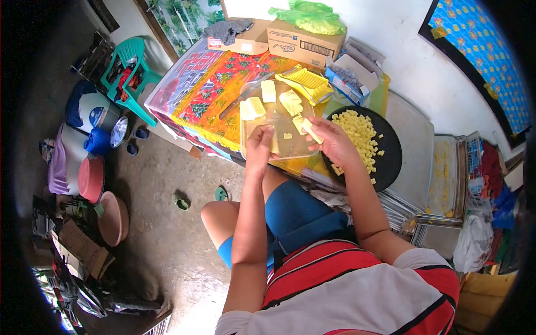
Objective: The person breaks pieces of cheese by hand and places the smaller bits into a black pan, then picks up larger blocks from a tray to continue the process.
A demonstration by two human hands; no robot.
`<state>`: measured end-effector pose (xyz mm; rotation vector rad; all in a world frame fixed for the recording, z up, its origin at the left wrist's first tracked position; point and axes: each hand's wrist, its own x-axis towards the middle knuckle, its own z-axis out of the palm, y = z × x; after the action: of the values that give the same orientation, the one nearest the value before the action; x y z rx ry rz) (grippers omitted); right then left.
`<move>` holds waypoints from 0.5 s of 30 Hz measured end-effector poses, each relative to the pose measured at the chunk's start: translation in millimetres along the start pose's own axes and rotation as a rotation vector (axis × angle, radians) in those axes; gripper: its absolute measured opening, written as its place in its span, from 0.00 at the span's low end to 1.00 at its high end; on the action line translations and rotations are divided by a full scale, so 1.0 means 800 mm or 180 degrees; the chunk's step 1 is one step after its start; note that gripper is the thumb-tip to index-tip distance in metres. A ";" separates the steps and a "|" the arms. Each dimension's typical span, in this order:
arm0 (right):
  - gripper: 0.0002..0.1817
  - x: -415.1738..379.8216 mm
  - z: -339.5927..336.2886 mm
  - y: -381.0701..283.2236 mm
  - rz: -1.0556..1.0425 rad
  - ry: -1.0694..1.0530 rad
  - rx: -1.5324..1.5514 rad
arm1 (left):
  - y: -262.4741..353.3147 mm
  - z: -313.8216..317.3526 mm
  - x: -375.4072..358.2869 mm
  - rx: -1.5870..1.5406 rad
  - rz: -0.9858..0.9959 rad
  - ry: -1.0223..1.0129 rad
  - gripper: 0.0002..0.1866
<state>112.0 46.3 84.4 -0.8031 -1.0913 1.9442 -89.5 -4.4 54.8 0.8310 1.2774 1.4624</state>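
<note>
hands over clear board, yellow chunks being handled

hands apart, both above the clear board (290, 146) on the patterned cloth (215, 92). left hand (260, 146) rests on the board's near-left part, fingers curled down; cannot tell whether it grips anything. right hand (329, 142) sits at the board's right edge, fingers closed around a pale yellow strip (309, 130). more yellow blocks (252, 107) lie on the board's far side, well apart from the left hand. black tray (391, 162) just right of the right hand, with a heap of yellow cubes (360, 134) on it. yellow slicer (309, 82) lies beyond the board, near a cardboard box (304, 43). green bag (310, 17) on top of the box. teal chair (129, 72) stands on the floor to the left.
</note>
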 end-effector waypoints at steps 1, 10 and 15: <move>0.21 -0.002 -0.001 -0.002 -0.0109 0.0129 -0.0267 | -0.020 -0.012 0.019 0.0435 0.0258 0.0116 0.13; 0.19 -0.055 -0.053 -0.013 -0.0370 0.0491 -0.1215 | -0.066 -0.013 0.058 0.3941 0.0848 0.0287 0.20; 0.17 -0.092 -0.070 -0.014 -0.0562 0.0815 -0.1114 | -0.046 0.020 0.034 0.4662 0.1500 0.0859 0.19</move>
<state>198.6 11.3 81.6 -1.0711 -1.3123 1.4770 -73.7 24.6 19.3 1.9936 2.4938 0.7452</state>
